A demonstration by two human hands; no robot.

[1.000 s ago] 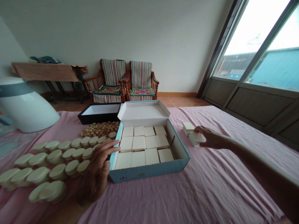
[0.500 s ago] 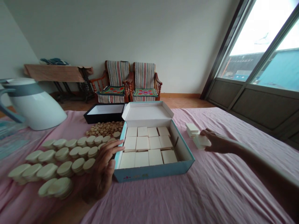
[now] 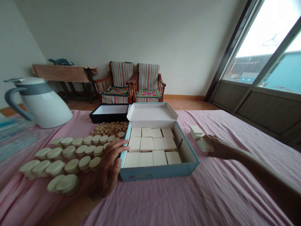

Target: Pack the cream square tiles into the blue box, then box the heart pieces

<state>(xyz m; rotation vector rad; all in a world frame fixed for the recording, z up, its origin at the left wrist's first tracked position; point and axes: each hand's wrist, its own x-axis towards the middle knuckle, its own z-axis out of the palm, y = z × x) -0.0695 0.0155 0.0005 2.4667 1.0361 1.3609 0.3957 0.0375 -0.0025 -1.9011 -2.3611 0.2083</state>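
A light-blue cardboard box (image 3: 155,173) stands with its lid folded back, holding rows of pale square wooden tiles (image 3: 146,143). My left hand (image 3: 108,168) leans on the box's left wall, fingers stretched out over the rim, with nothing in it. Right of the box, my right hand (image 3: 213,147) has its fingers closed around a small stack of square tiles (image 3: 203,145) low over the cloth or on it; I cannot tell which. Just behind that stack lies another little stack of tiles (image 3: 196,131). Part of the gripped stack is hidden by my fingers.
Stacks of round wooden discs (image 3: 70,152) stand in rows left of my left hand. Behind them are a heap of small wooden beads (image 3: 109,128) and a black open box (image 3: 110,117). A white jug (image 3: 48,106) stands far left on the pink cloth (image 3: 162,201).
The view has turned slightly left, so everything sits a little farther right. My right hand stays at the tile stack, its fingers wrapped lower round it. My left hand remains on the box rim.
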